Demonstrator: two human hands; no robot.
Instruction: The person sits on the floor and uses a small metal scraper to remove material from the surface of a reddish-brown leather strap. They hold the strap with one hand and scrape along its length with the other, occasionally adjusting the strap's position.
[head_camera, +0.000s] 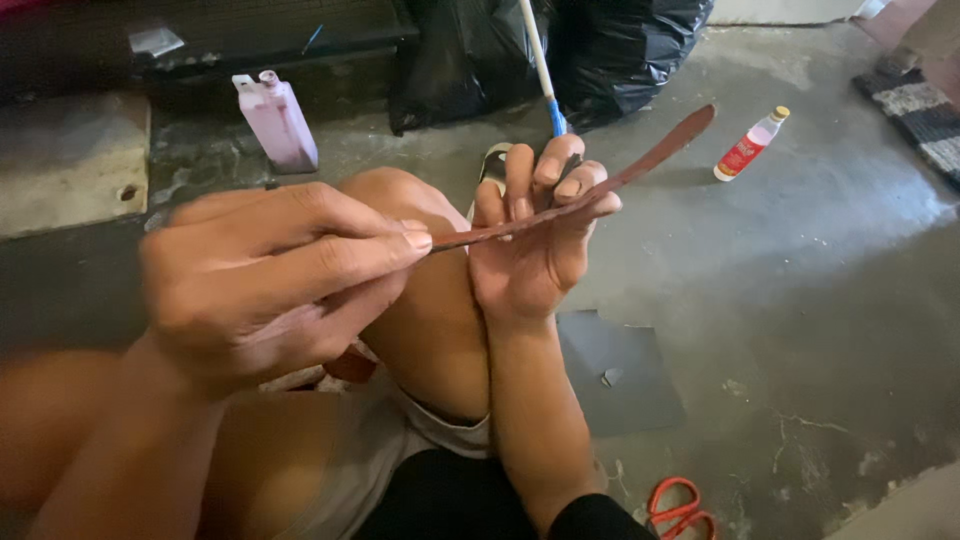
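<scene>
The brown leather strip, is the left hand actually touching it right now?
Touching. The head view shows the left hand pinching the near end of the brown leather strip between thumb and forefinger, with no gap; the right hand supports its middle.

Single head-worn view, looking steeply down and forward from close above the wearer's raised knee (425, 300), which fills the centre foreground, with concrete floor (800, 300) spreading beyond and right of the knee and black bags (600, 50) far behind it at top edge.
</scene>
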